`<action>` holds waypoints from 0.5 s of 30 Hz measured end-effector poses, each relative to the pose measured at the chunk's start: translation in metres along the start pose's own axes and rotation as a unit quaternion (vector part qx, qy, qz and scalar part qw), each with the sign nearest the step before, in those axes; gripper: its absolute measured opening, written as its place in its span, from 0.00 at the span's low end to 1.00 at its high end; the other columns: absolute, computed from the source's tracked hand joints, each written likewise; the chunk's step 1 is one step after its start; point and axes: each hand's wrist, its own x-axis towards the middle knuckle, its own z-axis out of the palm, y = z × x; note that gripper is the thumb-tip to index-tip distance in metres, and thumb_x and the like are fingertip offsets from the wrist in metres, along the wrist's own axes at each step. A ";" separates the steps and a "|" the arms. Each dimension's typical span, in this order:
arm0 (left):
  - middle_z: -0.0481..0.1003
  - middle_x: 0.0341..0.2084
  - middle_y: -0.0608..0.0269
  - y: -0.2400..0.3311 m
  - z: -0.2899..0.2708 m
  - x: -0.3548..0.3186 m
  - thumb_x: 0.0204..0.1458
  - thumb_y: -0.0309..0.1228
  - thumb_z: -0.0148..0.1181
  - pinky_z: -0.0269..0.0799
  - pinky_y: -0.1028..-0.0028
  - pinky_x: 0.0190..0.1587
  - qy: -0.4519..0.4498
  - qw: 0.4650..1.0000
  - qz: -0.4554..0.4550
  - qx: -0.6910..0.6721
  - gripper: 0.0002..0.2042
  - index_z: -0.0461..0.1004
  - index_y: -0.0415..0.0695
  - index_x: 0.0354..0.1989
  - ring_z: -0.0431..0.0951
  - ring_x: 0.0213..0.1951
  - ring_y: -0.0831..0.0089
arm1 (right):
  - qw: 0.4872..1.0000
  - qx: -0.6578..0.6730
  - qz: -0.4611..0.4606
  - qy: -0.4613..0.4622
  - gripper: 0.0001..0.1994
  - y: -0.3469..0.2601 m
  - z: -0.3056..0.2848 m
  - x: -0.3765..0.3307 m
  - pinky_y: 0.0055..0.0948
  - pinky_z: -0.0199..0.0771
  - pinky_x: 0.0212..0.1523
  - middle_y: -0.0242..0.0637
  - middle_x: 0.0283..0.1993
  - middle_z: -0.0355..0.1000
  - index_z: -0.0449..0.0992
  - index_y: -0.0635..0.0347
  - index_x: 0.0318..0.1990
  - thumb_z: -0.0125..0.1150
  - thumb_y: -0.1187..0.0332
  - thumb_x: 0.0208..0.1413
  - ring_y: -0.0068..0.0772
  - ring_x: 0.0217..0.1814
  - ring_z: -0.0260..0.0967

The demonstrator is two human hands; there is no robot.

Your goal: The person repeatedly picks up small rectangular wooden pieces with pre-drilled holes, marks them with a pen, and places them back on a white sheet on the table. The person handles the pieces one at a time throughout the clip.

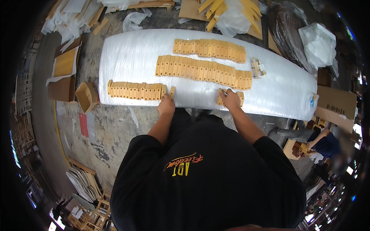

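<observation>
My left hand [166, 104] pinches a small wooden block [172, 92] at the right end of the near row of blocks [135, 91]. My right hand [231, 100] is closed around a thin, dark, pen-like tool [223, 92], its exact kind too small to make out. Beneath and beside that hand lie a few more blocks [241, 98], partly covered by the fingers. Farther off, two long rows of similar light-brown blocks with holes, a middle row [204, 70] and a far row [210, 50], run side by side across the plastic-wrapped surface [131, 57].
Small pale pieces [258, 68] lie right of the rows. An open cardboard box [87, 97] stands left of the wrapped surface. Yellow strips [216, 13] and clear plastic [318, 44] lie beyond it. At right, another person [322, 140] sits near a large carton [335, 102].
</observation>
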 end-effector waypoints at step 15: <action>0.75 0.39 0.52 0.149 -0.107 -0.039 0.54 0.22 0.69 0.85 0.69 0.37 -0.269 0.733 0.214 -0.587 0.23 0.64 0.34 0.55 0.82 0.35 0.65 | 0.908 0.395 -0.137 -0.036 0.11 -0.027 -0.121 -0.109 0.33 0.70 0.25 0.39 0.24 0.73 0.76 0.62 0.38 0.57 0.63 0.67 0.29 0.22 0.71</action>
